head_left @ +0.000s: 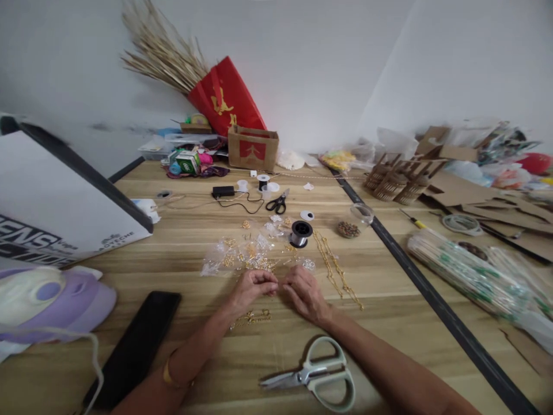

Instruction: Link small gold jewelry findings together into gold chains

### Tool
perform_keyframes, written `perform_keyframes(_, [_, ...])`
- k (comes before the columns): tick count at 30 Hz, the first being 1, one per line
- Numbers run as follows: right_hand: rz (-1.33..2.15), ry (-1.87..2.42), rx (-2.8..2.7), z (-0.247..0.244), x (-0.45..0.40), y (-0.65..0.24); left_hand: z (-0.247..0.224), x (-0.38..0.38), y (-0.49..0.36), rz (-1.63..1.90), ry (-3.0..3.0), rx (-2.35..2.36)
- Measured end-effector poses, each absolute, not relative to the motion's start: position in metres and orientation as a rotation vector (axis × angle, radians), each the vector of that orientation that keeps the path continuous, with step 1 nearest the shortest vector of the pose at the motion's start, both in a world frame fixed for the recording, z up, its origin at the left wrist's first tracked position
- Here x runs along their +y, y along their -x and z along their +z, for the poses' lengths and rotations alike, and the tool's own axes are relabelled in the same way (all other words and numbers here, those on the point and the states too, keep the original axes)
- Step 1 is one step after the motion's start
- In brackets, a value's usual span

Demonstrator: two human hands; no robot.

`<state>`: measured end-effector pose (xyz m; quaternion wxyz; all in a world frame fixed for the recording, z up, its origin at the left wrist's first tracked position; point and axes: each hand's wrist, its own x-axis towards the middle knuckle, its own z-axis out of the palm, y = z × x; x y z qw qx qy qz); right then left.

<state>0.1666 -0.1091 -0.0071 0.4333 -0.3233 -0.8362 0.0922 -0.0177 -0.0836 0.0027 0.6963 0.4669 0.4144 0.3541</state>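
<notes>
My left hand (254,288) is closed in a pinch above the wooden table, fingertips pointing right. Facing it, my right hand (305,291) is also pinched, its fingers bent down close to the left fingertips. Whatever lies between the fingers is too small to make out. Just beyond both hands are loose gold findings (259,263) and small clear plastic bags (216,253). A spool of thin wire (301,234) stands behind the right hand, with a gold chain (330,259) to its right. More gold chain pieces (253,318) lie below the left hand.
Pale-handled scissors (319,374) lie near the front, between my forearms. A black phone (138,346) and a purple-and-white device (56,300) are on the left. Farther back are black scissors (279,202) and a jar of brown beads (348,229). Bagged sticks (466,276) lie right.
</notes>
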Motion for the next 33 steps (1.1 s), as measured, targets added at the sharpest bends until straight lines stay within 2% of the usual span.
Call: perform_keyframes(33, [0.129, 0.802, -2.135, -0.0104, -0.1041, -0.1705, -0.0008, -0.0766, 0.0196, 0.719, -1.11, 0.965])
